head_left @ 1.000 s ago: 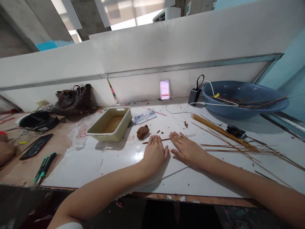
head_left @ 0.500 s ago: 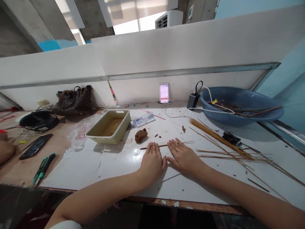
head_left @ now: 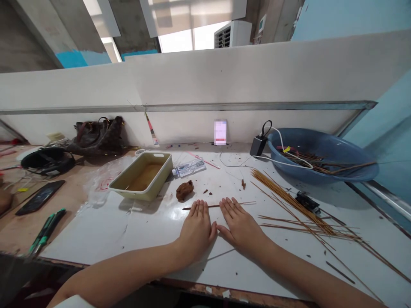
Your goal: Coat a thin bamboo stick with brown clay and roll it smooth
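My left hand (head_left: 196, 227) and my right hand (head_left: 240, 224) lie flat and palm down on the white tabletop (head_left: 109, 231), their thumbs nearly meeting. A thin brown stick (head_left: 212, 206) runs crosswise under or just at both sets of fingertips. Neither hand closes on it. Up and to the left of my left hand sits a lump of brown clay (head_left: 184, 190), with small crumbs scattered around it. To the right of my right hand, a loose spread of long thin wooden skewers (head_left: 295, 201) fans across the table.
Behind the clay stand a cream tray (head_left: 138, 193) and a clear plastic case (head_left: 189, 167). A blue basin (head_left: 340, 176) holds sticks at back right. On the wooden surface at left lie a phone (head_left: 40, 197), green-handled knives (head_left: 46, 231) and a dark handbag (head_left: 96, 139).
The whole scene has shifted lower and tilted in the view as my head moved. My hands stay flat beside the stick, and nothing has been picked up.
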The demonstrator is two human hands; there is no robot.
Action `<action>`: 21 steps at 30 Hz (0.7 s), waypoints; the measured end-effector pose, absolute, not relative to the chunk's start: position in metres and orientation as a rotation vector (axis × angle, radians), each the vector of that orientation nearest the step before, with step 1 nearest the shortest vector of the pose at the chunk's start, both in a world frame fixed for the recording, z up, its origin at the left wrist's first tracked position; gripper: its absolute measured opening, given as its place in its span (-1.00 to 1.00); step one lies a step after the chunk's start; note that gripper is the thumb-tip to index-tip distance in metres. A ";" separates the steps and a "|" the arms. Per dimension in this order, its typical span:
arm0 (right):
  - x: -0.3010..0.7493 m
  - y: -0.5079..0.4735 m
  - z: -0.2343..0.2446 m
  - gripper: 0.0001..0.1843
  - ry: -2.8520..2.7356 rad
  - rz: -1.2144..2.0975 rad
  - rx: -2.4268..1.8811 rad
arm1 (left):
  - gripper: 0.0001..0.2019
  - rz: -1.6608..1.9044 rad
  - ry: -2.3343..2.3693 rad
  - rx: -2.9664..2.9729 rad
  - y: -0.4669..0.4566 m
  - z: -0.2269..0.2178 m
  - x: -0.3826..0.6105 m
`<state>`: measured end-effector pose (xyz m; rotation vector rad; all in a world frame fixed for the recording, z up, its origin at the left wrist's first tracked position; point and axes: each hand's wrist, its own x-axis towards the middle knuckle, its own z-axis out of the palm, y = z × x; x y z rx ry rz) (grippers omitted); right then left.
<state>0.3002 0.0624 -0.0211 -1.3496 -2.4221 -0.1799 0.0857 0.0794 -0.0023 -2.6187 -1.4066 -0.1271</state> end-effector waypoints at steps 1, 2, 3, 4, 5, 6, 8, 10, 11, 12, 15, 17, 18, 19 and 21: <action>0.301 0.063 -0.021 -0.17 -2.424 -0.178 -1.350 | -0.31 -0.118 -1.407 -2.615 0.080 -0.002 0.086; 0.301 0.063 -0.021 -0.17 -2.429 -0.174 -1.351 | -0.31 -0.104 -1.411 -2.613 0.081 -0.001 0.086; 0.302 0.063 -0.021 -0.16 -2.433 -0.166 -1.351 | -0.31 -0.090 -1.416 -2.615 0.081 0.000 0.086; 0.302 0.064 -0.021 -0.16 -2.437 -0.156 -1.350 | -0.30 -0.078 -1.420 -2.619 0.082 0.001 0.086; 0.303 0.064 -0.021 -0.16 -2.438 -0.143 -1.347 | -0.30 -0.070 -1.422 -2.625 0.082 0.003 0.086; 0.303 0.064 -0.022 -0.15 -2.438 -0.131 -1.341 | -0.29 -0.069 -1.425 -2.632 0.083 0.004 0.086; 0.304 0.064 -0.024 -0.14 -2.431 -0.116 -1.328 | -0.30 -0.082 -1.431 -2.647 0.083 0.005 0.086; 0.304 0.064 -0.026 -0.13 -2.425 -0.120 -1.317 | -0.30 -0.100 -1.438 -2.660 0.083 0.006 0.085; 0.304 0.065 -0.026 -0.13 -2.422 -0.126 -1.312 | -0.29 -0.106 -1.446 -2.664 0.082 0.006 0.085; 0.303 0.067 -0.024 -0.14 -2.418 -0.133 -1.305 | -0.29 -0.107 -1.452 -2.669 0.082 0.006 0.085; 0.301 0.068 -0.007 -0.20 -2.389 -0.160 -1.258 | -0.29 -0.079 -1.469 -2.681 0.079 0.007 0.086; 0.304 0.059 0.013 -0.25 -2.359 -0.147 -1.188 | -0.29 -0.081 -1.472 -2.678 0.078 0.009 0.087; 0.306 0.049 0.024 -0.28 -2.362 -0.094 -1.136 | -0.29 -0.094 -1.473 -2.673 0.078 0.009 0.087; 0.308 0.035 0.035 -0.31 -2.377 -0.020 -1.072 | -0.30 -0.108 -1.473 -2.669 0.077 0.009 0.087; 0.314 -0.004 0.053 -0.37 -2.415 -0.020 -1.040 | -0.31 -0.121 -1.468 -2.667 0.078 0.009 0.087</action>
